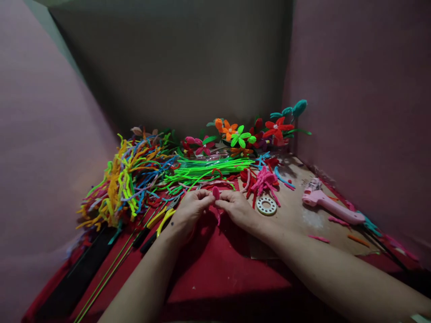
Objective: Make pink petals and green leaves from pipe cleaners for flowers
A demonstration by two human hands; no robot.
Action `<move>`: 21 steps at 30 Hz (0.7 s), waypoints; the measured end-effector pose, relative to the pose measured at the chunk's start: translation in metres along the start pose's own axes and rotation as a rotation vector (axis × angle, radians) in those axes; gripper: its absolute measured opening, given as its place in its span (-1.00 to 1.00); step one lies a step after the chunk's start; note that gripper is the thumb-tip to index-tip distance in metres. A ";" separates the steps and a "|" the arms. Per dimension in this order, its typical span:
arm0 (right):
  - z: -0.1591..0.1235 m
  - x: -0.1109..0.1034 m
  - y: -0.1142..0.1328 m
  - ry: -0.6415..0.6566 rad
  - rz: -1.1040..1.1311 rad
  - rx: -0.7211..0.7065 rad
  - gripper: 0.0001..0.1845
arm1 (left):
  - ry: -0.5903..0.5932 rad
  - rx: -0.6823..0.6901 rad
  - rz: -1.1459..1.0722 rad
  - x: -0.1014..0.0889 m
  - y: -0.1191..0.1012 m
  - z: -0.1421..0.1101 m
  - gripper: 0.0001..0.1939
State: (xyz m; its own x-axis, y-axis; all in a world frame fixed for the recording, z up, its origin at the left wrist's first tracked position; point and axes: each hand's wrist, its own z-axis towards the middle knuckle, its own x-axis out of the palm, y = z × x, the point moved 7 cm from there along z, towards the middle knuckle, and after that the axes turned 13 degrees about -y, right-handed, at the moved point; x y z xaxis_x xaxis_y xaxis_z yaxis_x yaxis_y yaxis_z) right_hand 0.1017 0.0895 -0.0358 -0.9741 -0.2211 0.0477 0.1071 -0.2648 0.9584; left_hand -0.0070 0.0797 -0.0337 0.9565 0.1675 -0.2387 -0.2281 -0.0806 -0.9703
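Observation:
Close together at the centre of the head view, my left hand (194,204) and my right hand (234,205) pinch a small pink pipe cleaner piece (216,193) between them. Its top is a rounded loop, and a thin pink tail hangs below the fingers. Just left of my left wrist lie yellow-handled pliers (164,221). A round disc with holes (266,206) sits to the right of my right hand, beside a bunch of pink pipe cleaners (265,180). Beyond my hands, bright green pipe cleaners (212,168) lie in a bundle.
A heap of mixed pipe cleaners (124,179) stands at the left. Finished pipe cleaner flowers (239,136) line the back. On the right, a pink glue gun (332,206) rests on brown cardboard (296,233). Thin green stems (107,269) and a black strip (79,273) lie front left on red cloth.

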 end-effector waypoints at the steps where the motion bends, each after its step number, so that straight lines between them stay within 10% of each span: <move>1: 0.000 0.000 0.000 0.011 0.024 0.020 -0.82 | 0.006 -0.007 -0.026 0.000 0.000 -0.001 -0.77; 21: 0.009 -0.013 0.001 -0.090 0.060 0.189 -0.72 | -0.008 0.111 -0.015 -0.008 -0.018 -0.001 -0.74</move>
State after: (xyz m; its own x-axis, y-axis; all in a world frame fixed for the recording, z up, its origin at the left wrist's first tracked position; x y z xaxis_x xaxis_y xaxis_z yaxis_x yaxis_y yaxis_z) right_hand 0.1127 0.1007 -0.0328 -0.9820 -0.1438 0.1228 0.1340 -0.0710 0.9884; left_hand -0.0108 0.0784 -0.0145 0.9586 0.1756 -0.2241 -0.2330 0.0316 -0.9720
